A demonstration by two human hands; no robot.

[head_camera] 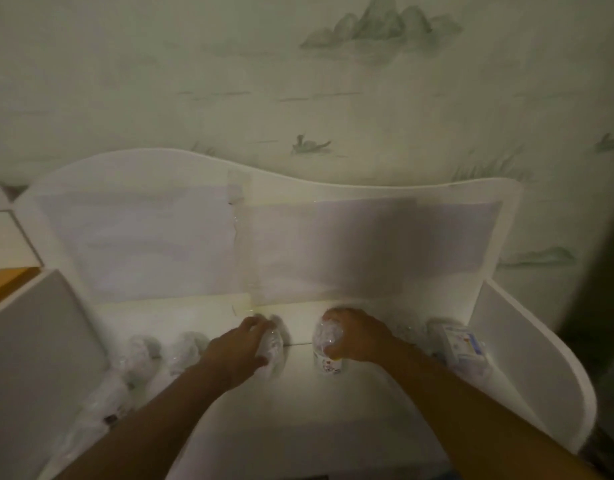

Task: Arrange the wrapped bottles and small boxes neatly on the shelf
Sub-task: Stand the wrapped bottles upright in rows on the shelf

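Observation:
On the white shelf [298,403] my left hand [238,348] grips a plastic-wrapped bottle [274,348] standing near the middle. My right hand [357,337] grips the top of a second wrapped bottle [326,355] with a printed label, just to the right of the first. Two more wrapped bottles [141,351] [187,348] stand in a row to the left. Further wrapped items [97,407] lie at the front left, blurred. A small wrapped box [463,344] with blue print sits at the far right.
The shelf has a wavy white back panel [264,237] covered with taped film, and raised side panels at the left [38,341] and right [527,368]. A patterned wall [298,81] rises behind. Bare shelf surface lies in front of both hands.

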